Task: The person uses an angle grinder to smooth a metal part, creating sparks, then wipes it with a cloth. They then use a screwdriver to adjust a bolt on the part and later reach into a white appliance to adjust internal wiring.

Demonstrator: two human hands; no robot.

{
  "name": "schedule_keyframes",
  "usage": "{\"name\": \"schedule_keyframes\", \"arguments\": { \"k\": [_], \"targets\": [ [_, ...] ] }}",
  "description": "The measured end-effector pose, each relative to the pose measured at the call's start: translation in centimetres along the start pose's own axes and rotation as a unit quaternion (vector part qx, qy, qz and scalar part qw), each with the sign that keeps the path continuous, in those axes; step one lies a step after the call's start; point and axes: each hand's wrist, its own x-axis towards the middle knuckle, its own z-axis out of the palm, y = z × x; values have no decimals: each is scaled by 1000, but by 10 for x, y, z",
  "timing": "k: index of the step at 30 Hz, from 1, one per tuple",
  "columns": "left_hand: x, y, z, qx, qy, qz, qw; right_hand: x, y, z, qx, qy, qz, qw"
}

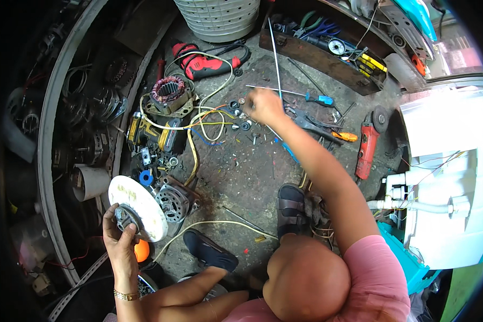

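My left hand (121, 236) grips a round grey metal hub (127, 217) at the centre of a white disc (150, 206). Its thumb presses on the hub, and the disc stands tilted on edge. Beside that disc, on the floor, lies a slotted round motor housing (173, 203). My right hand (265, 106) reaches far forward to a cluster of small round parts (245, 125) on the floor. Its fingers are curled in; whatever they pinch is hidden. A bolt (255, 139) lies just nearer to me.
A copper-wound stator (168, 92), a yellow drill (154, 134) and a red power tool (209, 64) lie at the left and back. A metal toolbox (322, 61) and perforated basket (219, 19) stand behind. Rightward are pliers (311, 122), a screwdriver (319, 99) and a red angle grinder (367, 147).
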Motion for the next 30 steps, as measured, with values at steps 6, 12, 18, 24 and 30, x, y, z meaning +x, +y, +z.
{"name": "schedule_keyframes", "arguments": {
  "k": [6, 12, 18, 24, 30],
  "targets": [
    [3, 1, 6, 17, -10, -12, 1000, 54, 43, -33, -304, 44, -28, 951],
    [-2, 5, 25, 0, -53, -28, 998, 52, 41, -21, -295, 16, 65, 953],
    [-7, 14, 44, 30, -113, -31, 993, 3, -4, -58, 3, 176, 28, 984],
    [-13, 17, 53, 54, -180, 29, 982, -63, -110, -133, 335, 118, -68, 932],
    [-20, 4, 59, 80, -181, 104, 975, -106, -183, -189, 300, 35, -165, 939]
  ]
}}
